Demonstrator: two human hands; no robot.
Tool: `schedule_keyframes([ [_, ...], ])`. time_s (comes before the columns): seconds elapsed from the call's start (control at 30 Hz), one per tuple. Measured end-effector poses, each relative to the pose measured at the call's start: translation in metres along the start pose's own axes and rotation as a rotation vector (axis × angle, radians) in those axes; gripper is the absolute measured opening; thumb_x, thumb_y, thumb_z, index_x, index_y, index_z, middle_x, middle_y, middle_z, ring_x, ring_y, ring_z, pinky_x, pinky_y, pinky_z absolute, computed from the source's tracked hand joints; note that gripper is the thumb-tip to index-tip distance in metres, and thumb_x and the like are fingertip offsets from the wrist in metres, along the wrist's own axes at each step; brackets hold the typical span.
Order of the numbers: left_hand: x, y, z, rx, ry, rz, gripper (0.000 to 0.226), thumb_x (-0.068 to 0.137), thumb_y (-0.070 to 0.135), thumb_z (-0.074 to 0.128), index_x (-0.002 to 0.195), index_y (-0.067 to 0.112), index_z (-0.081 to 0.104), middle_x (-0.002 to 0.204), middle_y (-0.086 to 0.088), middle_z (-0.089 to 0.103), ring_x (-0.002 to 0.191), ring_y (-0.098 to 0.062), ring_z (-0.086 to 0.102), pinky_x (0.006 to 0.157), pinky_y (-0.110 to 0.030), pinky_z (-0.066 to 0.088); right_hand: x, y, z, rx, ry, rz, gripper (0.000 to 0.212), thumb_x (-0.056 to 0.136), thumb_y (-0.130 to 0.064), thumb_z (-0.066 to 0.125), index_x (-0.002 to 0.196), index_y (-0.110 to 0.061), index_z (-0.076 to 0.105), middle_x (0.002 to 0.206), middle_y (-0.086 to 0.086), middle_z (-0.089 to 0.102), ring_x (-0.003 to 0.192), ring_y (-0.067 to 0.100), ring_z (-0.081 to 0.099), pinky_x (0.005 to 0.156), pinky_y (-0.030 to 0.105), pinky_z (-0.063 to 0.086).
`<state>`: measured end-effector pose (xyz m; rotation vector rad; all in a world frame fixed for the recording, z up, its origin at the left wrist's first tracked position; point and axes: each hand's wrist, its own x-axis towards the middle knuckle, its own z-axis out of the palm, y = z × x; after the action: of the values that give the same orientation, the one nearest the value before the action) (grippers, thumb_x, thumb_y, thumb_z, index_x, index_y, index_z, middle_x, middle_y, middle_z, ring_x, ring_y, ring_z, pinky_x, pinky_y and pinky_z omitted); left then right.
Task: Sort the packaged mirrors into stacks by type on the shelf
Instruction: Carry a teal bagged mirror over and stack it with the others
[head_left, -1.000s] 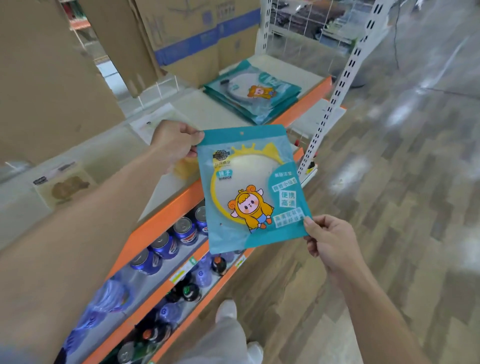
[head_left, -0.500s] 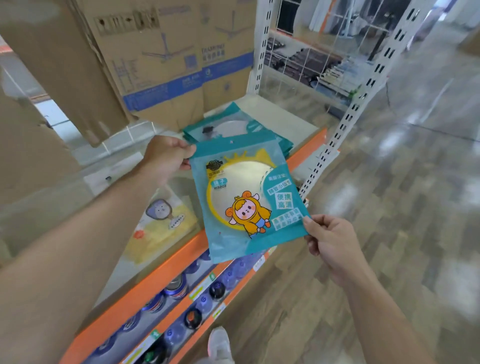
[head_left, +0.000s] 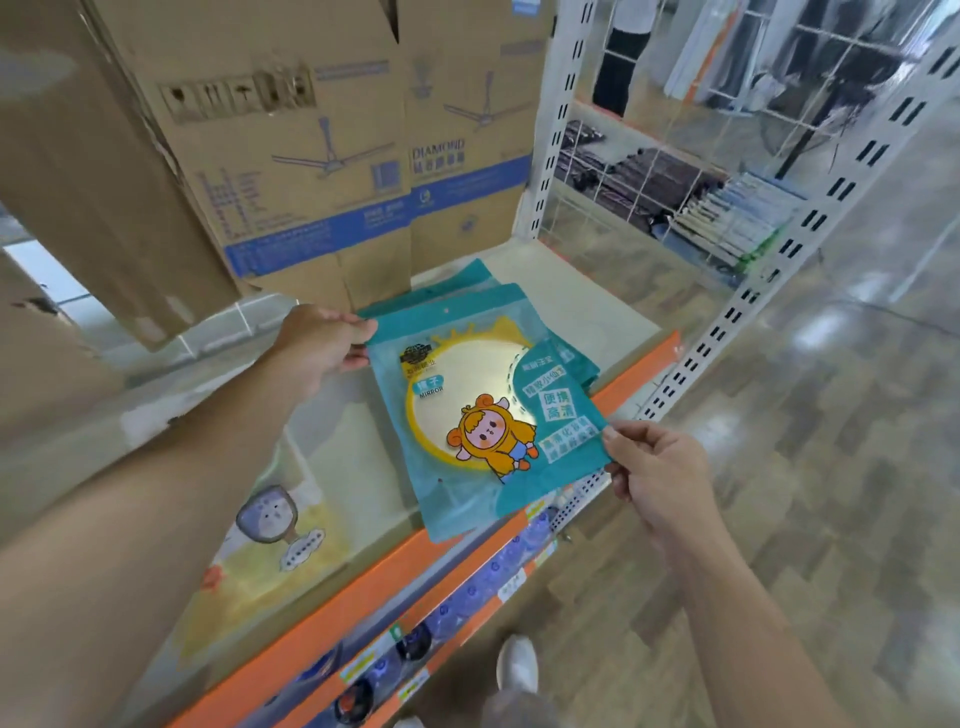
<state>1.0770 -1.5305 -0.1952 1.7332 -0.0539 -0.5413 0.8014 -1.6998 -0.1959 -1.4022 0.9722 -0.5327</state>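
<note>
Hands hold one teal mirror packet (head_left: 483, 410) over the shelf (head_left: 587, 312), just above the matching teal stack (head_left: 452, 286) at the far right. Your left hand (head_left: 322, 343) pinches its far-left top corner; your right hand (head_left: 654, 467) pinches its near-right bottom corner. It looks light, flat and glossy, probably slippery, with breakable glass inside, so grip the sealed edges. A yellow packet (head_left: 270, 540) lies near left.
</note>
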Motion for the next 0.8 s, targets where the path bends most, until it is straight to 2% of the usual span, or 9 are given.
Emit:
schedule_keyframes([
  [0.1,0.011,0.001,0.002,0.004,0.057,-0.033,0.018,0.085,0.011,0.069,0.100,0.006,0.059,0.085,-0.009,0.066,0.069,-0.014,0.064,0.051,-0.018,0.053,0.024,-0.008,0.001,-0.027,-0.044,-0.026,0.009,0.088,-0.003,0.062,0.080,-0.006,0.063,0.055,0.003,0.058,0.040,0.005,0.047,0.039,0.017,0.038],
  [0.17,0.016,0.004,0.005,-0.003,0.089,-0.054,0.012,0.086,0.010,0.068,0.093,0.007,0.060,0.085,-0.009,0.066,0.071,-0.014,0.064,0.055,-0.020,0.053,0.040,-0.013,0.003,-0.054,-0.066,-0.042,0.008,0.088,-0.004,0.063,0.080,-0.007,0.063,0.055,0.003,0.058,0.040,0.006,0.047,0.040,0.017,0.038],
  [0.27,0.021,0.010,0.013,-0.025,0.141,-0.058,0.009,0.087,0.008,0.066,0.084,0.008,0.058,0.081,-0.009,0.064,0.069,-0.014,0.062,0.047,-0.015,0.053,0.064,-0.022,0.005,-0.076,-0.109,-0.067,0.010,0.087,-0.004,0.064,0.079,-0.010,0.063,0.057,0.005,0.060,0.040,0.006,0.047,0.040,0.017,0.039],
  [0.33,0.024,0.013,0.017,-0.029,0.171,-0.046,0.007,0.088,0.007,0.065,0.093,0.006,0.060,0.080,-0.010,0.063,0.067,-0.015,0.061,0.046,-0.014,0.052,0.081,-0.025,0.006,-0.144,-0.136,-0.109,0.011,0.086,-0.007,0.066,0.078,-0.014,0.065,0.058,0.002,0.061,0.042,0.005,0.050,0.044,0.019,0.041],
  [0.43,0.032,0.014,0.020,0.017,0.215,-0.050,0.015,0.087,0.011,0.067,0.100,0.005,0.063,0.084,-0.012,0.066,0.066,-0.015,0.063,0.049,-0.014,0.053,0.102,-0.024,0.008,-0.288,-0.157,-0.148,0.003,0.085,-0.018,0.069,0.087,-0.015,0.069,0.060,-0.002,0.062,0.048,0.010,0.053,0.050,0.030,0.044],
  [0.5,0.035,0.012,0.020,0.047,0.236,-0.060,0.009,0.087,0.012,0.067,0.094,0.007,0.064,0.079,-0.010,0.065,0.056,-0.011,0.064,0.045,-0.012,0.050,0.107,-0.020,0.010,-0.376,-0.158,-0.159,0.015,0.085,-0.026,0.069,0.096,-0.016,0.069,0.067,-0.001,0.064,0.055,0.015,0.058,0.053,0.031,0.046],
  [0.57,0.039,0.011,0.024,0.055,0.267,-0.064,0.005,0.087,0.011,0.066,0.088,0.008,0.063,0.074,-0.009,0.064,0.042,-0.003,0.060,0.042,-0.011,0.048,0.112,-0.020,0.010,-0.411,-0.176,-0.165,0.023,0.086,-0.030,0.068,0.105,-0.017,0.066,0.073,-0.001,0.064,0.058,0.013,0.058,0.052,0.026,0.043],
  [0.67,0.042,0.008,0.028,0.028,0.297,-0.076,0.005,0.087,0.011,0.065,0.090,0.008,0.064,0.072,-0.010,0.062,0.036,-0.002,0.056,0.037,-0.011,0.044,0.120,-0.022,0.008,-0.435,-0.200,-0.163,0.035,0.087,-0.034,0.065,0.117,-0.016,0.063,0.078,0.000,0.065,0.062,0.008,0.057,0.053,0.019,0.038],
  [0.8,0.040,0.006,0.037,-0.011,0.310,-0.085,0.003,0.089,0.008,0.062,0.090,0.006,0.063,0.071,-0.011,0.060,0.037,-0.007,0.058,0.034,-0.013,0.039,0.131,-0.020,0.005,-0.463,-0.248,-0.138,0.028,0.086,-0.036,0.066,0.105,-0.016,0.070,0.083,-0.006,0.068,0.073,0.010,0.065,0.059,0.023,0.048],
])
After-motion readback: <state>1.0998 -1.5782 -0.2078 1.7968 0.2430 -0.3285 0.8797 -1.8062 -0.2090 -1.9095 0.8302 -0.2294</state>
